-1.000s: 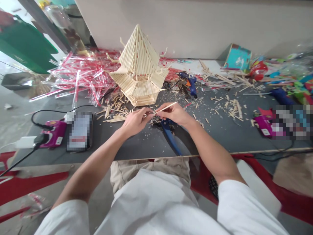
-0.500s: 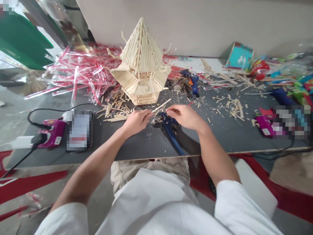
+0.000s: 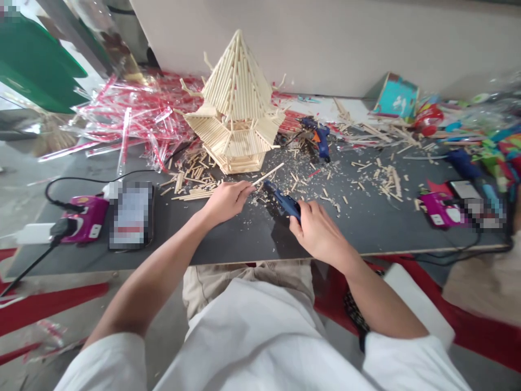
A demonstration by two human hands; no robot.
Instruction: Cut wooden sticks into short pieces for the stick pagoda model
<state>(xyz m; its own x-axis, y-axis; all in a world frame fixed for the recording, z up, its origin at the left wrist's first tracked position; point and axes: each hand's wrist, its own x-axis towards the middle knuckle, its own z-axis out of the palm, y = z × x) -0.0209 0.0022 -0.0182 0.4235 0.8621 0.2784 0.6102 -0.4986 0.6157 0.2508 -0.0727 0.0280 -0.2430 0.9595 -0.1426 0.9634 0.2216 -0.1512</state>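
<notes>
My left hand pinches a thin wooden stick that points up and to the right over the dark table. My right hand is closed round the handles of blue cutting pliers, whose jaws lie close to the stick's lower end. Behind them stands a pagoda-like model built of wooden sticks. Cut stick pieces lie heaped to its left.
A blue glue gun lies behind and to the right. A phone and a purple charger with cables sit at the left. Red-and-clear wrappers pile at the back left; a teal box and coloured clutter at the right.
My right hand let go of the stick, dropped toward the table's front edge and closed on the blue pliers. My left hand kept hold of the stick and barely moved.
</notes>
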